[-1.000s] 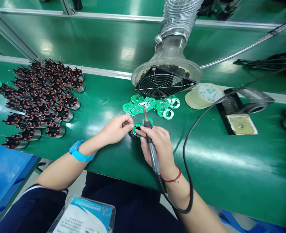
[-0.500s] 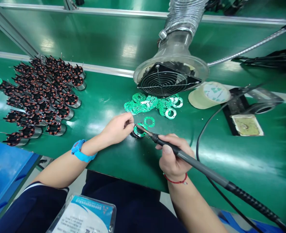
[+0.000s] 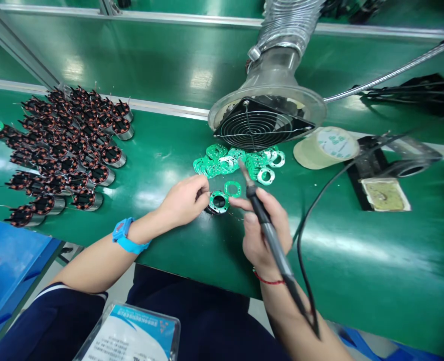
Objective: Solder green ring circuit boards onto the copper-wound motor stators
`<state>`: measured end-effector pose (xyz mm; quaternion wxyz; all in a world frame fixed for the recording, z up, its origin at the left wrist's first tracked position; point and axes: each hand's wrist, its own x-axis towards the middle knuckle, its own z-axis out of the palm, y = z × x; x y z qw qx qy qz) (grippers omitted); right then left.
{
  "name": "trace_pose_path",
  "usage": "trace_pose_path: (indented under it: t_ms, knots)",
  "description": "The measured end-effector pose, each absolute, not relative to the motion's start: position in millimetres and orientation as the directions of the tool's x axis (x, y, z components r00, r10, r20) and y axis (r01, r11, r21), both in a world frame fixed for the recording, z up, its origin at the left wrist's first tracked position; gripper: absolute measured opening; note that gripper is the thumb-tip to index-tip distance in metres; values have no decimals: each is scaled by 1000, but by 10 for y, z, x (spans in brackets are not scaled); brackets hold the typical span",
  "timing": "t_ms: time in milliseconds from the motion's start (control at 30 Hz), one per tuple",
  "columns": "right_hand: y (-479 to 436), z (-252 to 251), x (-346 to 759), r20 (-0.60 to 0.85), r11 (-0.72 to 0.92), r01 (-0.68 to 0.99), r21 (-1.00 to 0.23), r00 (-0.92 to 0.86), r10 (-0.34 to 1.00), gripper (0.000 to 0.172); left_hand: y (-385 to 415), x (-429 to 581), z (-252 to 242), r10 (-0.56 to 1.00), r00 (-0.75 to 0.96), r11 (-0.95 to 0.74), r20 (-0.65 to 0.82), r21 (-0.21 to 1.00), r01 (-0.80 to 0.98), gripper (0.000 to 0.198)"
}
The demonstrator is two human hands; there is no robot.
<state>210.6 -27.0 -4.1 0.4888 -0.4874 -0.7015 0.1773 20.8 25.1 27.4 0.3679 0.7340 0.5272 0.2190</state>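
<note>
A motor stator with a green ring-shaped circuit board (image 3: pixel 219 201) on top stands on the bench in front of me. My left hand (image 3: pixel 186 201) is at its left side, thumb and fingers closed in a pinch; what is between them is hidden. My right hand (image 3: pixel 263 228) is wrapped round a soldering iron (image 3: pixel 269 228), whose tip points up and away, off the stator. One finger of that hand reaches to the right edge of the board. Just behind lies a loose green ring board (image 3: pixel 233 189).
Many copper-wound stators (image 3: pixel 71 145) crowd the left. A pile of ring boards (image 3: pixel 222 163) lies below the fume extractor fan (image 3: pixel 261 123). To the right are a tape roll (image 3: pixel 327 146) and an iron stand with a sponge (image 3: pixel 385 194); the iron's cable (image 3: pixel 300 240) loops beside my right hand.
The soldering iron's tip has lifted off the board and swung up and to the right. A right-hand finger now extends to the board's edge. My left hand has barely moved.
</note>
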Motion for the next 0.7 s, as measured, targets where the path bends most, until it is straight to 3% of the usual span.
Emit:
trace_pose_path:
  t_ms: [200, 300, 367, 500, 533, 700]
  knots:
    - [-127, 16, 2003, 361, 539, 602, -589, -400, 842, 59, 245, 199, 272, 935, 351, -186, -50, 774, 606, 13]
    - [-114, 11, 2017, 360, 489, 657, -573, -334, 871, 57, 234, 161, 306, 927, 364, -162, -92, 777, 609, 8]
    - [-119, 6, 2041, 369, 438, 688, -578, -258, 893, 58, 226, 135, 324, 893, 436, -208, -113, 755, 622, 17]
    - [-143, -8, 2091, 367, 415, 640, -647, -216, 905, 58, 224, 122, 311, 839, 540, -333, -76, 713, 617, 3]
    - [-149, -13, 2097, 367, 418, 632, -653, -218, 904, 57, 229, 127, 302, 847, 528, -325, -58, 729, 602, 7]
    - [-172, -3, 2061, 406, 493, 645, -584, -294, 866, 59, 258, 153, 258, 891, 429, -61, -147, 899, 435, 6]
